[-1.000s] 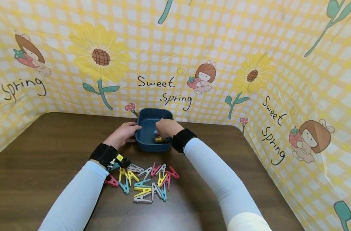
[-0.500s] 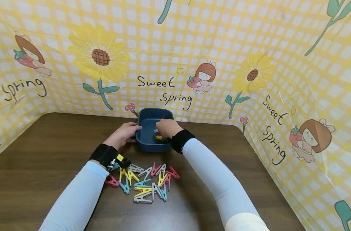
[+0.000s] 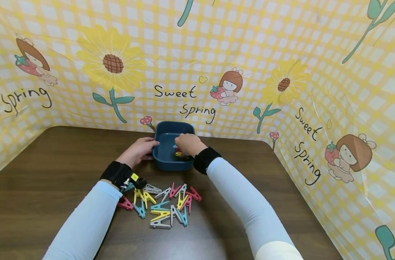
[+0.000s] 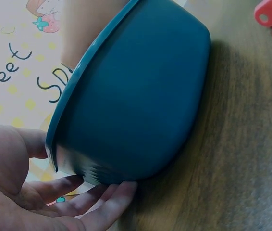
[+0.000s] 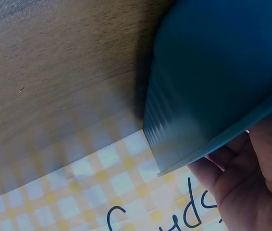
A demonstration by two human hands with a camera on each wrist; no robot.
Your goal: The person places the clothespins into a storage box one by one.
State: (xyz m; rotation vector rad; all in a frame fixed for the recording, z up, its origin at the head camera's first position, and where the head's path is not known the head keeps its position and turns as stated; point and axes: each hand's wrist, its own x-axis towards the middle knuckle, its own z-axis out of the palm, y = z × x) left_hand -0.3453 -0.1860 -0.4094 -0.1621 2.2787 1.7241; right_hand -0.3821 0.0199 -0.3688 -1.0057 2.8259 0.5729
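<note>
A dark blue plastic bin [image 3: 174,165] stands on the table against the cloth backdrop. My left hand [image 3: 139,151] grips its left side, the thumb at the rim and the other fingers against the outer wall, as the left wrist view shows. Inside the bin, at its right side, is my right hand [image 3: 189,143] with its fingers pointing down. Blue, red and yellow clothespins [image 3: 178,154] show beside those fingers; whether the fingers hold any is hidden. In the right wrist view the bin's wall [image 5: 213,86] covers the fingertips.
Several loose clothespins in red, yellow, blue and grey, among them a yellow clothespin [image 3: 160,213], lie on the brown table [image 3: 236,224] in front of the bin. A yellow checked cloth [image 3: 171,65] rises behind and at both sides.
The yellow clothespin in the bin has shifted slightly beside my right fingers. Both hands stay almost in place, and the bin and the clothespins on the table have not moved.
</note>
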